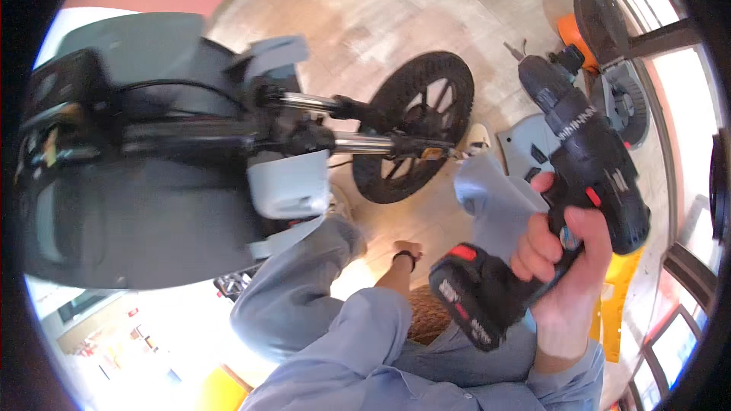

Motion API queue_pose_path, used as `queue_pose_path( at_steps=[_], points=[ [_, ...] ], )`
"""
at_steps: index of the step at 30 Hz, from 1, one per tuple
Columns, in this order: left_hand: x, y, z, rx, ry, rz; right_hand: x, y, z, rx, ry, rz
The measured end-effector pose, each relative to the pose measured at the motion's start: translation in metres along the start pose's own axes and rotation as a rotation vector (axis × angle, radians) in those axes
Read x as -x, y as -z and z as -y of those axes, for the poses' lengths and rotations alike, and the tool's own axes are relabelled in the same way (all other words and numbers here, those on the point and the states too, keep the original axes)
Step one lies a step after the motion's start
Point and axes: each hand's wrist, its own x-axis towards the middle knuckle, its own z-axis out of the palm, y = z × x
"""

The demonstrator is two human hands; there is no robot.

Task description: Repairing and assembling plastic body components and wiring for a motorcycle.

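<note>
Head view, right hand (pixel 567 259): wrapped round the handle (pixel 527 289) of a black drill (pixel 586 148), held up at right.
Drill: likely weighty, rigid; best gripped there.
Left hand (pixel 409 246): held low; grasp cannot be told.
Wheel (pixel 416 128): seen beyond.

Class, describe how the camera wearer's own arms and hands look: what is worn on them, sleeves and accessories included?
Both hands are ungloved. The left hand has a dark band at its wrist, and the light blue-grey left sleeve ends up the forearm. The right hand shows no band; its right sleeve matches in colour.
</note>
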Motion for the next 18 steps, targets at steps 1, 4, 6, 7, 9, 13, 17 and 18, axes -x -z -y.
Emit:
queue_pose_path(
  at_steps=[1, 4, 6, 7, 9, 13, 17, 18],
  points=[
    [0.018, 0.034, 0.002, 0.261, 0.100, 0.005, 0.001, -0.010, -0.001, -0.027, -0.030, 0.084],
    [0.134, 0.088, -0.051, -0.080, -0.104, -0.515, -0.015, 0.000, -0.010, -0.080, -0.040, 0.135],
    [0.148, 0.142, -0.011, -0.242, -0.219, -0.534, -0.003, -0.021, -0.014, -0.219, -0.123, 0.328],
    [0.226, 0.160, -0.051, -0.184, -0.297, -0.588, -0.014, -0.003, -0.013, -0.265, -0.126, 0.338],
    [0.341, 0.197, -0.056, -0.509, -0.517, -0.638, -0.015, 0.003, -0.011, -0.285, -0.059, 0.488],
    [0.543, 0.204, 0.017, 0.163, -1.018, -0.998, -0.021, 0.012, -0.006, -0.253, 0.076, 0.494],
    [0.572, 0.156, 0.202, 1.113, -0.768, -1.467, -0.068, 0.073, 0.032, -0.209, -0.008, 0.810],
    [0.542, 0.140, 0.258, 1.311, -0.748, -1.611, -0.071, 0.079, 0.040, -0.217, -0.052, 0.927]
  ],
)
